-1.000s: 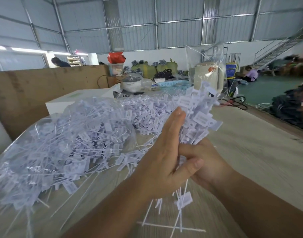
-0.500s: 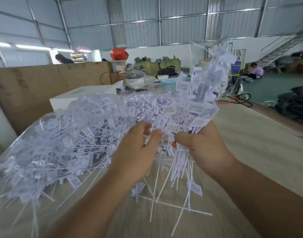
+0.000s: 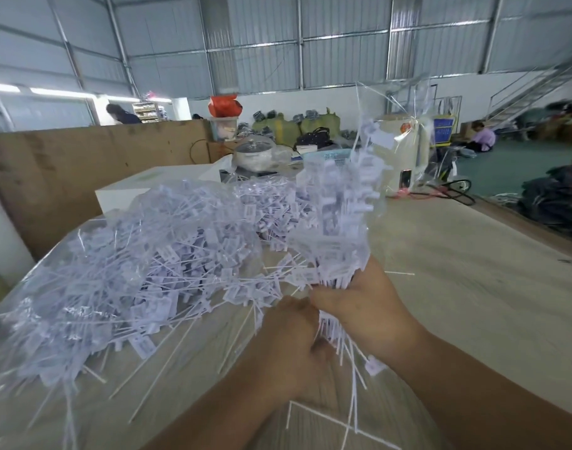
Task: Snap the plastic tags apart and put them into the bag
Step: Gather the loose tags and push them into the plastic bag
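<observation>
A clear bag (image 3: 93, 287) on the left of the worktop (image 3: 456, 287) already bulges with loose white tags. The left hand (image 3: 291, 345) clamps the stems of a raised bundle of tags (image 3: 336, 228); the right hand (image 3: 365, 306) clasps it higher. This bundle looks unbagged.

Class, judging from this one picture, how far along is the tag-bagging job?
Done: a large heap of loose tags lies inside the clear bag. In hand: the right hand and left hand grip a bunch. Left: stray tags on the table.
</observation>
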`<state>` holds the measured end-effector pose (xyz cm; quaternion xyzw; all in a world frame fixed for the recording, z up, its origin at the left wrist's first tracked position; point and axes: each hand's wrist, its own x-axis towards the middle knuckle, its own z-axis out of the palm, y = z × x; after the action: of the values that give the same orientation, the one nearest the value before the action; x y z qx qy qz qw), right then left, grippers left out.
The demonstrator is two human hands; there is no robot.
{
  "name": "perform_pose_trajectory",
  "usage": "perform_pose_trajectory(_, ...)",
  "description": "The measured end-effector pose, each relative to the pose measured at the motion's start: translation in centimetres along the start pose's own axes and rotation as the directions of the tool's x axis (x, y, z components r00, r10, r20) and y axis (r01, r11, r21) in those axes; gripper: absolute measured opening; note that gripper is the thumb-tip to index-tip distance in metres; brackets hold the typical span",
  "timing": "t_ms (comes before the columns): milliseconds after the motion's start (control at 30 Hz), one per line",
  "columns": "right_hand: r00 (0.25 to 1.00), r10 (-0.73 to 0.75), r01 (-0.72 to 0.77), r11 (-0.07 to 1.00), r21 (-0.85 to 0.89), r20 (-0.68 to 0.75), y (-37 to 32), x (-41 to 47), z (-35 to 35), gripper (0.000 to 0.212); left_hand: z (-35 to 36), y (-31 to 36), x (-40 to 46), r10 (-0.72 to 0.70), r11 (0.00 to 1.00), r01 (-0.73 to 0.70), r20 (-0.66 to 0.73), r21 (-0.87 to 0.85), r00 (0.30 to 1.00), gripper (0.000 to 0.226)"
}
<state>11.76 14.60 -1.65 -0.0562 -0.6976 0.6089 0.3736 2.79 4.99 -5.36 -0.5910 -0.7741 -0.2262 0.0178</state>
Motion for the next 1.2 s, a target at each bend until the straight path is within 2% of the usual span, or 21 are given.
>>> perform_pose_trajectory(100,1.0,0.004,-0.004,0.999,-0.042,0.002,0.1,-0.1,0.1,0.058,0.5,0.2,0.2,0.033,0.992,-0.027,-0.051,0.122,0.998,0.053)
perform_pose_trajectory(167,1.0,-0.001,0.001,0.999,-0.044,-0.008,-0.1,0.1,0.0,0.057,0.2,0.3,0.2,0.003,0.993,0.005,-0.067,0.117,0.998,0.054)
perform_pose_trajectory(400,1.0,-0.012,0.013,1.0,0.028,-0.015,-1.0,0.4,-0.3,0.05,-2.7,1.1,-0.7,-0.119,0.967,0.103,-0.052,-0.234,0.992,0.038)
perform_pose_trajectory(500,0.999,-0.037,0.037,0.999,0.022,-0.008,-1.5,0.5,0.1,0.048,-2.4,2.1,-0.7,-0.159,0.947,0.137,-0.052,-0.291,0.986,0.052)
perform_pose_trajectory(567,0.998,-0.059,0.059,0.998,0.0,0.004,-1.7,0.6,0.2,0.049,-2.4,2.5,-0.4,-0.166,0.908,0.156,0.01,-0.389,0.986,0.057)
perform_pose_trajectory(700,0.997,-0.075,0.076,0.997,-0.021,0.033,-2.1,0.9,-0.1,0.052,-3.7,2.3,0.2,-0.095,0.822,0.168,0.16,-0.544,0.983,0.049)
perform_pose_trajectory(767,0.998,-0.064,0.064,0.998,-0.006,0.028,-2.1,1.2,-0.3,0.05,-4.1,2.3,0.2,-0.089,0.777,0.211,0.228,-0.593,0.97,0.06)
perform_pose_trajectory(833,0.998,-0.057,0.056,0.998,0.007,0.024,-2.1,1.4,-0.4,0.051,-3.9,2.6,0.3,-0.103,0.756,0.23,0.236,-0.612,0.966,0.068)
perform_pose_trajectory(933,0.997,-0.081,0.081,0.997,0.009,0.018,-2.1,1.4,-0.5,0.054,-2.9,3.1,0.8,-0.175,0.745,0.247,0.176,-0.619,0.969,0.051)
perform_pose_trajectory(1067,0.994,-0.107,0.107,0.994,-0.021,0.023,-2.3,1.1,-0.3,0.049,-1.8,3.8,1.3,-0.227,0.712,0.265,0.144,-0.65,0.963,0.016)
perform_pose_trajectory(1200,0.996,-0.081,0.081,0.997,-0.005,0.029,-2.4,1.2,-0.2,0.044,-1.2,4.3,1.2,-0.282,0.683,0.246,0.063,-0.688,0.957,0.01)
